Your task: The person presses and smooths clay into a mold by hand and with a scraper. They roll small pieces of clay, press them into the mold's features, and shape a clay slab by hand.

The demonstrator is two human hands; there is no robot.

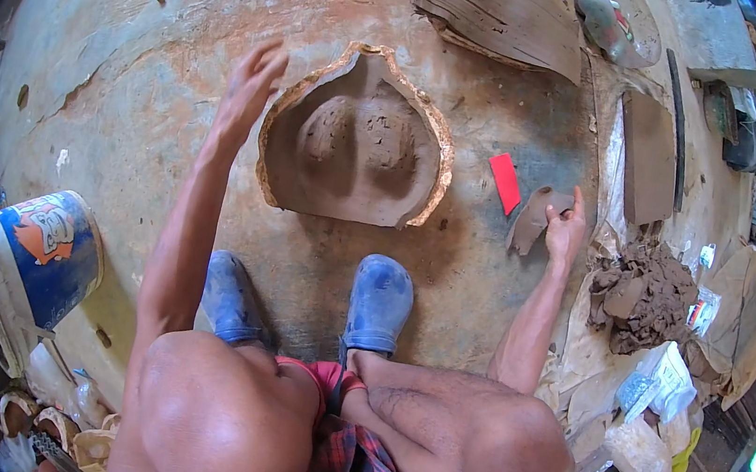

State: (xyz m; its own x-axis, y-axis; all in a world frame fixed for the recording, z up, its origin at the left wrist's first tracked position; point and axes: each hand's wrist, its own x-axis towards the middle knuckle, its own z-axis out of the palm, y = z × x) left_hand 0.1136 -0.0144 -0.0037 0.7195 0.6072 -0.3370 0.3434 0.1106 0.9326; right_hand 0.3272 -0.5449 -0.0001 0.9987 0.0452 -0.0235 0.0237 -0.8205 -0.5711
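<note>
A curved clay mould with a pale ragged rim lies on the floor in front of my feet, lined with grey clay pressed into lumps. My left hand is raised beside the mould's left rim, fingers spread, holding nothing. My right hand reaches to the right and pinches a thin flat slab of grey clay that rests on the floor. A small red flat scraper lies between the mould and that slab. My blue shoes stand just below the mould.
A lump of wet clay sits at right on plastic sheeting. A blue-and-white bucket lies at left. Wooden boards and a flat brown slab are beyond. Plastic bags crowd the lower right.
</note>
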